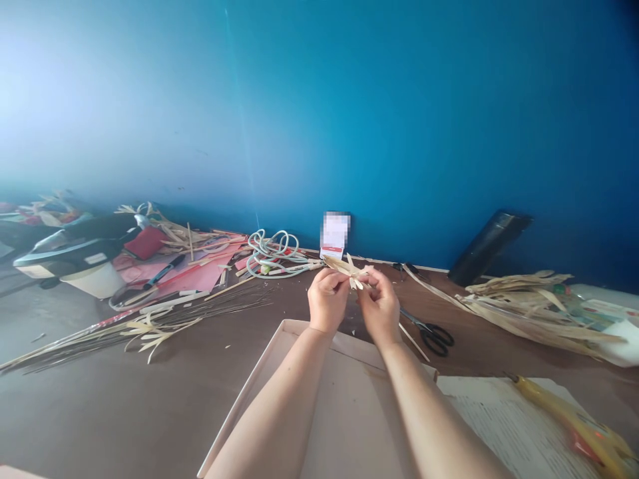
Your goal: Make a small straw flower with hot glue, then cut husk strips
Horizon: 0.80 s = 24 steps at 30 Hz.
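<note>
just above the tray's far rim, both hands pinch a straw piece.

Dry, pale, matt and fibrous: straw-strip bundle pinched by left hand and right hand. Just below the grip, smooth matt cardboard tray. Right of the grip, scissors in dull metal with glossy black plastic handles. Further right, glossy yellow plastic glue gun on matt printed paper.
</note>
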{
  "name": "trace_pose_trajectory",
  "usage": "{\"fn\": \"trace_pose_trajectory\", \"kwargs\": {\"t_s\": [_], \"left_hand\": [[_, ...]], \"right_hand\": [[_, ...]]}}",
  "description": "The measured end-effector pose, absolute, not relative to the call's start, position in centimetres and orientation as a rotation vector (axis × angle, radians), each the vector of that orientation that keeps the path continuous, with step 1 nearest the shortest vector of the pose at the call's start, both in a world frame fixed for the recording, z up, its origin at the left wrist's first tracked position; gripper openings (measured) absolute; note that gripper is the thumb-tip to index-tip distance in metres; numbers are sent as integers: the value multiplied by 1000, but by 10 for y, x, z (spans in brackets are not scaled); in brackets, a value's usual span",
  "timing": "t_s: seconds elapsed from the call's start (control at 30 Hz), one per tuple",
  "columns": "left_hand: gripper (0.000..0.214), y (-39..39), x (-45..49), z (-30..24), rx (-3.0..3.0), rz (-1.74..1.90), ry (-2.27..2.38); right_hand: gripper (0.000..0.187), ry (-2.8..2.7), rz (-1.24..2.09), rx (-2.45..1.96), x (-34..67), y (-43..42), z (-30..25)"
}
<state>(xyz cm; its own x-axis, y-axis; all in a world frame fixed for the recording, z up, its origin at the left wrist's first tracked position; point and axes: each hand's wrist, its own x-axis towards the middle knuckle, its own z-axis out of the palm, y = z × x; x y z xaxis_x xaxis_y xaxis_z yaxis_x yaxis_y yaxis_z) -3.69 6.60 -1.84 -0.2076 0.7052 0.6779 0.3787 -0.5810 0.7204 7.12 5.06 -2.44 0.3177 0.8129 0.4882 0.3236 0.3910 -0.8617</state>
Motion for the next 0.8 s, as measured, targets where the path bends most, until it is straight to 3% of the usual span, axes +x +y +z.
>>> {"fn": "trace_pose_trajectory", "kwargs": {"t_s": [0.23, 0.6, 0.8], "left_hand": [[10, 65, -38, -19, 1881, 1883, 1237], [10, 68, -41, -22, 1914, 1898, 1301], [11, 68, -41, -22, 1934, 1895, 1357]], "right_hand": [[21, -1168, 545, -1190, 73, 48, -17], [47, -1105, 814, -1041, 75, 48, -20], [40, -1104, 954, -1006, 63, 41, -10]]}}
